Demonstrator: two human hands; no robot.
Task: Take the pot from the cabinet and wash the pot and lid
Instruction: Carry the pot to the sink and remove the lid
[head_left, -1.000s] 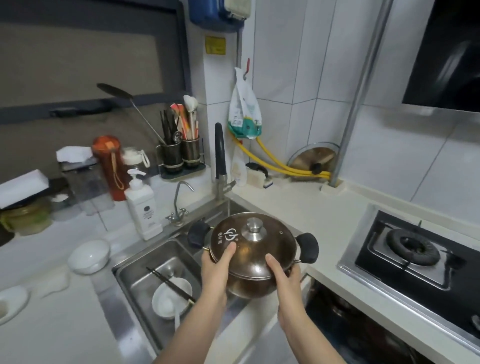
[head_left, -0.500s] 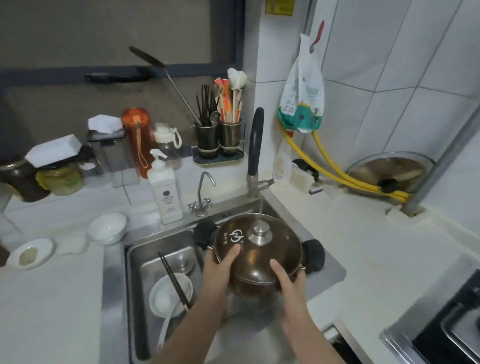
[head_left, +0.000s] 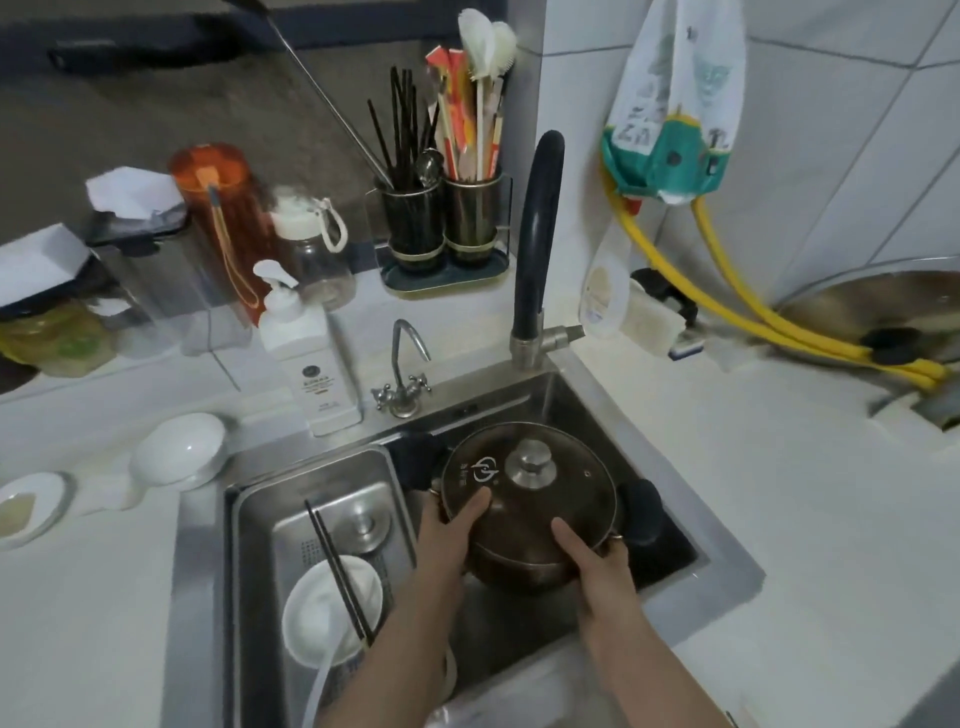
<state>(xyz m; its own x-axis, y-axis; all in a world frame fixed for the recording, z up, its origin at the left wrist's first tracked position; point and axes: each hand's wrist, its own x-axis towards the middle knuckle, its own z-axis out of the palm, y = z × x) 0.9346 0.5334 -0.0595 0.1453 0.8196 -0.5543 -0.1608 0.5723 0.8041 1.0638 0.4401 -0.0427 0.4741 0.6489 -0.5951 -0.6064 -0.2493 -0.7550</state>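
A brown metal pot (head_left: 519, 564) with black side handles sits low inside the right basin of the steel sink (head_left: 691, 519). Its glass lid (head_left: 540, 499) with a silver knob is on top. My left hand (head_left: 447, 530) grips the pot's left side, thumb on the lid. On the right side my right hand (head_left: 597, 558) holds the pot the same way. The black tap spout (head_left: 535, 244) rises behind the basin, above the pot.
The left basin holds a steel drain tray (head_left: 322, 499) with a white bowl (head_left: 332, 608) and black chopsticks (head_left: 337, 571). A soap dispenser (head_left: 311, 353), small tap (head_left: 405, 374), utensil holders (head_left: 441, 223), bottles and bowls (head_left: 182, 457) crowd the back and left counter. Yellow hoses (head_left: 753, 317) run at right.
Both hands have carried the pot from above the counter edge down into the right basin. My view has swung left and down, away from the stove.
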